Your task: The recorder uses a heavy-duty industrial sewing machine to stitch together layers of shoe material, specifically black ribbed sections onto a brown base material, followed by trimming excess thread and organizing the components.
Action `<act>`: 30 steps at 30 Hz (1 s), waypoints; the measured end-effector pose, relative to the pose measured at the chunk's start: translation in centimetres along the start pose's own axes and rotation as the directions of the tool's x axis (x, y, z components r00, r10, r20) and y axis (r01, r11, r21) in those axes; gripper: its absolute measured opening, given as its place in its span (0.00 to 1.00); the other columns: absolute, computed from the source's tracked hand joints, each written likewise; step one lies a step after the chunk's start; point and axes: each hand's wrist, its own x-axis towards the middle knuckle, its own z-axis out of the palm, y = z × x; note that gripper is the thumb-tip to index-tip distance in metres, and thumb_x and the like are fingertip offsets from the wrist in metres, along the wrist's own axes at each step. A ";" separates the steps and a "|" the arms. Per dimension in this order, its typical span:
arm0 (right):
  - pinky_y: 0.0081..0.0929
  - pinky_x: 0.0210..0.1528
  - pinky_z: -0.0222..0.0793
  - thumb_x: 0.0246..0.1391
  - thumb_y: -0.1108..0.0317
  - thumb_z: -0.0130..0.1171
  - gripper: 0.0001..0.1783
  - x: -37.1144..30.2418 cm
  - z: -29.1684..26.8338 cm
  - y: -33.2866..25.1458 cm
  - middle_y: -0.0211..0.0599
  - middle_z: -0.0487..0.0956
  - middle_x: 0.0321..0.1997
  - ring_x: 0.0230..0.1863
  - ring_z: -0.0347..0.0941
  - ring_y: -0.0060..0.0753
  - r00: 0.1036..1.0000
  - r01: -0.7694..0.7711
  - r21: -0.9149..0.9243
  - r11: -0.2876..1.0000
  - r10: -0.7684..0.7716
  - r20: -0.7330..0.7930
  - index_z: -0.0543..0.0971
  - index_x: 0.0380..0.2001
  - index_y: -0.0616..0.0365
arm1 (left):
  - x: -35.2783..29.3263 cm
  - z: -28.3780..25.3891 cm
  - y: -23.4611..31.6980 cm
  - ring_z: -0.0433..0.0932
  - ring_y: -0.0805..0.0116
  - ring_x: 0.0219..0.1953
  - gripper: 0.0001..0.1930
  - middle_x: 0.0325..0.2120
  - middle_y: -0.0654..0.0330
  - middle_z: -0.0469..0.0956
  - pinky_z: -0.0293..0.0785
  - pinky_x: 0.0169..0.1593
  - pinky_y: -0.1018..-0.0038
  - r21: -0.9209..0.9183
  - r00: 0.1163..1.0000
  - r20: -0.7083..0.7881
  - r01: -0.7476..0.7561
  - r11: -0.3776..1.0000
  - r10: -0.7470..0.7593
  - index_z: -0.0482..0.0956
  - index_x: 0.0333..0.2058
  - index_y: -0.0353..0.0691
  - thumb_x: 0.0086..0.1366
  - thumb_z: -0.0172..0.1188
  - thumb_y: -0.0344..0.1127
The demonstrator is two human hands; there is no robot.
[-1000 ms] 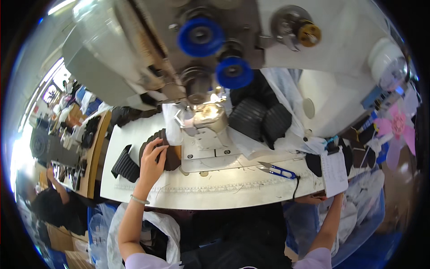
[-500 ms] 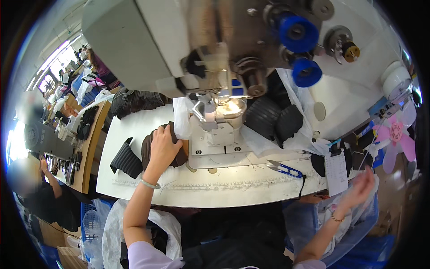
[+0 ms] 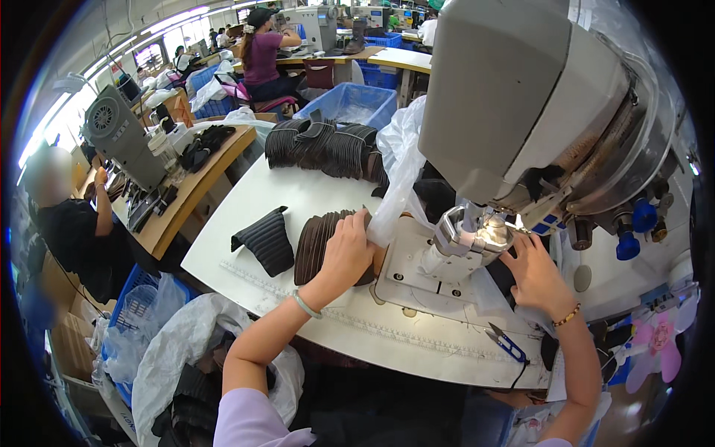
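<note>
My left hand (image 3: 346, 252) is curled over a stack of dark brown fabric pieces (image 3: 314, 246), its fingers bent at the far right edge. To its left lies a single black ribbed piece (image 3: 267, 240), curved on the white table. Close to the lit needle area of the sewing machine (image 3: 477, 235), my right hand (image 3: 538, 277) reaches up with thumb and index finger apart. Nothing shows between them; the other fingers are partly hidden. Navy-handled thread snips (image 3: 508, 344) lie near the table's front edge, right of the machine bed.
Rows of black ribbed pieces (image 3: 320, 149) stand at the table's far left edge. White plastic (image 3: 402, 160) hangs beside the machine head (image 3: 514, 97). Blue crates (image 3: 354, 104) stand behind the table. A co-worker in black sits at left. A pink fan (image 3: 659, 335) is at right.
The view has swung left and up. My right hand has come from the table's right side to the needle area. My left hand stays on the brown stack.
</note>
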 end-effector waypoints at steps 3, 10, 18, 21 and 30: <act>0.38 0.49 0.74 0.31 0.71 0.67 0.41 -0.8 -0.7 1.0 0.47 0.65 0.60 0.56 0.65 0.50 0.997 -0.072 0.146 0.987 0.071 0.012 0.72 0.57 0.48 | 0.0 -0.8 1.6 0.72 0.51 0.45 0.24 0.40 0.50 0.71 0.73 0.45 0.61 0.007 0.998 0.057 0.025 1.000 -0.025 0.69 0.52 0.36 0.55 0.58 0.26; 0.35 0.54 0.66 0.37 0.82 0.58 0.36 -3.8 -2.1 2.6 0.41 0.68 0.52 0.55 0.67 0.47 0.948 -0.228 0.418 0.880 0.298 -0.110 0.75 0.55 0.44 | -0.4 -0.8 1.0 0.74 0.48 0.36 0.16 0.34 0.46 0.72 0.72 0.41 0.58 -0.191 0.999 -0.022 0.025 0.981 -0.030 0.73 0.49 0.31 0.62 0.51 0.24; 0.41 0.57 0.57 0.23 0.83 0.67 0.53 -5.5 1.9 2.8 0.44 0.66 0.48 0.52 0.62 0.51 0.648 -0.419 0.275 0.865 0.497 -0.577 0.70 0.61 0.38 | -0.2 -3.4 2.7 0.73 0.71 0.38 0.23 0.37 0.57 0.73 0.71 0.39 0.77 -0.345 0.966 -0.246 -0.008 0.938 -0.082 0.68 0.59 0.39 0.66 0.51 0.23; 0.44 0.58 0.53 0.28 0.76 0.71 0.53 -4.3 2.9 1.9 0.43 0.65 0.48 0.53 0.62 0.48 0.674 -0.526 0.141 0.839 0.511 -0.534 0.66 0.64 0.34 | -0.7 -4.7 5.8 0.72 0.74 0.41 0.25 0.40 0.60 0.70 0.70 0.40 0.81 -0.545 0.989 -0.143 -0.054 0.837 -0.029 0.67 0.60 0.41 0.64 0.54 0.23; 0.42 0.60 0.54 0.42 0.73 0.65 0.35 -6.4 4.6 2.0 0.43 0.68 0.57 0.57 0.63 0.47 0.398 -0.476 0.269 0.837 0.478 -0.783 0.73 0.59 0.51 | 1.4 -3.7 12.1 0.65 0.80 0.29 0.26 0.34 0.62 0.65 0.64 0.31 0.86 -0.741 0.973 -0.015 -0.167 0.650 0.232 0.62 0.64 0.34 0.67 0.52 0.26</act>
